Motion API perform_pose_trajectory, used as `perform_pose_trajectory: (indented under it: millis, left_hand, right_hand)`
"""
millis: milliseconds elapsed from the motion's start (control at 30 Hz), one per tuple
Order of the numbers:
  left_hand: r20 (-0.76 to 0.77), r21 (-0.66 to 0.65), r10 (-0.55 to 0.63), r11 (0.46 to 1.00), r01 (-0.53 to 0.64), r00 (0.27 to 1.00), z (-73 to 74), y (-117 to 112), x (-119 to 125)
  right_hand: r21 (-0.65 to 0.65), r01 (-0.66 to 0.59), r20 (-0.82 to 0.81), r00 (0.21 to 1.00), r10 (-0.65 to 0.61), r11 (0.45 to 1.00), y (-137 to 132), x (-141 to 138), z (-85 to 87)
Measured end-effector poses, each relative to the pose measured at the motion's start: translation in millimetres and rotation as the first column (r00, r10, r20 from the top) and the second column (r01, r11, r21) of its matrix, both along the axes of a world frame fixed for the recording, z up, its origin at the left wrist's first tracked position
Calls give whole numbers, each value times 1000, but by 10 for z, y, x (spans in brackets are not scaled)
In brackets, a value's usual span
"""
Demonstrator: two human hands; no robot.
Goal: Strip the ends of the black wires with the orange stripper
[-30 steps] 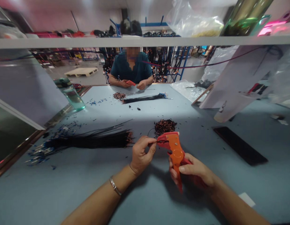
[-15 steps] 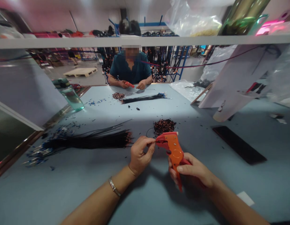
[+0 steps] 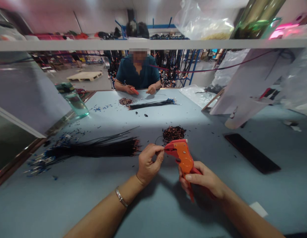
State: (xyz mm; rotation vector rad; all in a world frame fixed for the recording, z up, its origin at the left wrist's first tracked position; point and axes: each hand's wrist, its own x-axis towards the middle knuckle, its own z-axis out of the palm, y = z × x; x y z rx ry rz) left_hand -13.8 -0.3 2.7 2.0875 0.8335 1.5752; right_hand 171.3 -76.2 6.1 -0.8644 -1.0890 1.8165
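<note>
My right hand (image 3: 205,180) is wrapped around the grips of an orange and red wire stripper (image 3: 185,155), its head tilted up and to the left. At its jaws, my left hand (image 3: 150,163) pinches a thin black wire (image 3: 157,138), mostly hidden by the fingers; its tip meets the mouth of the tool. Just behind the stripper lies a heap of short black pieces with coppery ends (image 3: 173,133). To the left of my left hand rests a long bundle of black wires (image 3: 99,147), coppery at the near end and with blue and silvery terminals at the far left.
Across the table (image 3: 153,211) a co-worker (image 3: 137,71) holds a red tool, beside another wire bundle (image 3: 151,104) and a small heap (image 3: 125,101). A dark flat slab (image 3: 251,152) lies at right. A shelf (image 3: 153,44) spans overhead; a greenish bottle (image 3: 77,105) stands left.
My hands and the wire stripper stay almost in place. Across the table, the co-worker's red tool has moved slightly left, away from their other hand.
</note>
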Motion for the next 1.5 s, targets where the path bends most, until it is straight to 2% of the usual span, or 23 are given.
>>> perform_pose_trajectory:
  millis: [367,767,967,1267,1500]
  left_hand:
    - [-19,-54,22,998,-24,1000,0,-21,1]
    - [-44,-85,34,996,-38,998,-32,-17,-11]
    - [-50,-114,38,993,-44,998,-38,3,-3]
    - [-101,-105,50,993,-61,994,-49,22,16]
    - [-115,-134,66,988,-81,991,-50,29,38]
  right_hand:
    - [50,10,76,997,-14,999,5,-27,28]
    - [178,27,248,966,-72,984,10,-54,13]
    - [131,143,230,958,-170,981,6,-111,-62]
    - [-38,106,39,994,-104,994,34,-60,-44]
    - [-110,92,-8,996,-93,990,37,-5,8]
